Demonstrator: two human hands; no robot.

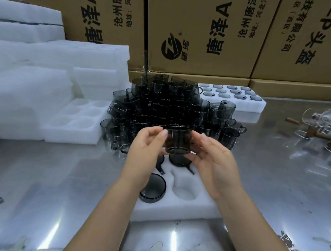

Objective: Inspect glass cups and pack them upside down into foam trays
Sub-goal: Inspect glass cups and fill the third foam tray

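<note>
Both bare forearms come up from the bottom and angle in toward each other. The left hand and right hand face each other, palms inward, fingertips pinching a cup between them, raised off the surface.

L hand & R hand: bare forearms, fingers w/ short plain nails.
</note>
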